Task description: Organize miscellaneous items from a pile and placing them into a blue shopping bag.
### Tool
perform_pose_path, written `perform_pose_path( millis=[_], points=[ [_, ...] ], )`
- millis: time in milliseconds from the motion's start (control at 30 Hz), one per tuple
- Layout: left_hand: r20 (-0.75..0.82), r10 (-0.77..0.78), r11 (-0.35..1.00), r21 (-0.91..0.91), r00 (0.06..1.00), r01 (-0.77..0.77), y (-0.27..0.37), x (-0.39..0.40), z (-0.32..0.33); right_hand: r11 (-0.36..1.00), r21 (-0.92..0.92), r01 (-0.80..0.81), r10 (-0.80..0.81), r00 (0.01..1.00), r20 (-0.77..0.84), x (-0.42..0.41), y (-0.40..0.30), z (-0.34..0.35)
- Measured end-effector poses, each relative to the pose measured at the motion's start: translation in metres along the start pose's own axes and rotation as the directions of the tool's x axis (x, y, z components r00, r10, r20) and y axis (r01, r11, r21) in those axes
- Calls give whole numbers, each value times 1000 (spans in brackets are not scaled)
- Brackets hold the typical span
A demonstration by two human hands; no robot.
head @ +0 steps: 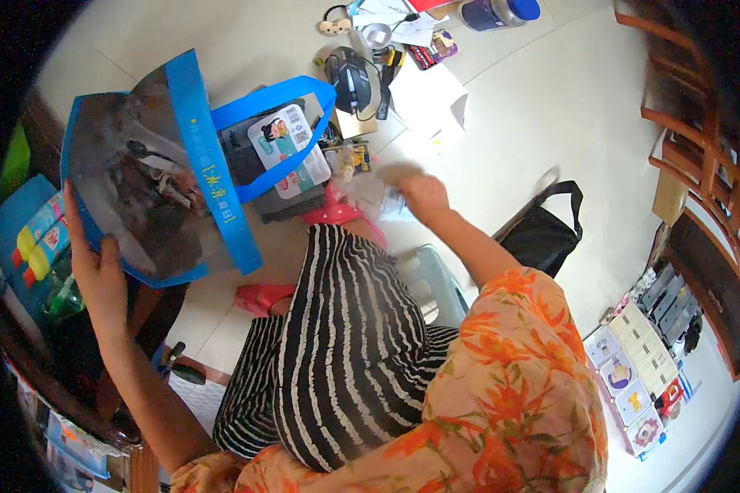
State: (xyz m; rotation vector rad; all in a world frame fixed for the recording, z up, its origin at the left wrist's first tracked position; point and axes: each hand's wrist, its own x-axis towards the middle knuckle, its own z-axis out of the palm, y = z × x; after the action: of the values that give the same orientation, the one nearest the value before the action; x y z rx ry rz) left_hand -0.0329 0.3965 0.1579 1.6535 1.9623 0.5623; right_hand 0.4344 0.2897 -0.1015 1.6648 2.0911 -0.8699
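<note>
My left hand (95, 265) holds the lower side edge of a clear plastic tote bag (160, 234) with blue trim and a blue strap handle (271, 166). Dark and metallic-looking small items (172, 185) show through its cloudy side. My right hand (428, 197) is over the floor with fingers curled. A brownish blur is at its fingertips, and I cannot tell whether it is a held item. Below that hand lie a crumpled clear plastic wrapper (361, 191) and a small bluish packet (394, 206). A flat box with a printed white label (290, 151) lies beyond the strap.
Across the tiled floor lie a black computer mouse (348, 80), white papers (428, 98), a blue-lidded jar (499, 13) and a black bag (542, 240). A pale plastic stool (438, 277) is by my leg. Yellow-capped bottles (43, 240) stand left; wooden furniture (703, 123) is right.
</note>
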Motion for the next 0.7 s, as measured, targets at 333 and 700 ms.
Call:
perform_pose_path(
  millis=[333, 700],
  points=[
    [-3, 33, 999, 25, 999, -33, -4, -2, -9, 967, 111, 228, -232, 972, 26, 17, -48, -94],
    [5, 26, 999, -45, 1000, -25, 0, 2, -4, 935, -156, 318, -354, 856, -377, 57, -96, -39]
  ],
)
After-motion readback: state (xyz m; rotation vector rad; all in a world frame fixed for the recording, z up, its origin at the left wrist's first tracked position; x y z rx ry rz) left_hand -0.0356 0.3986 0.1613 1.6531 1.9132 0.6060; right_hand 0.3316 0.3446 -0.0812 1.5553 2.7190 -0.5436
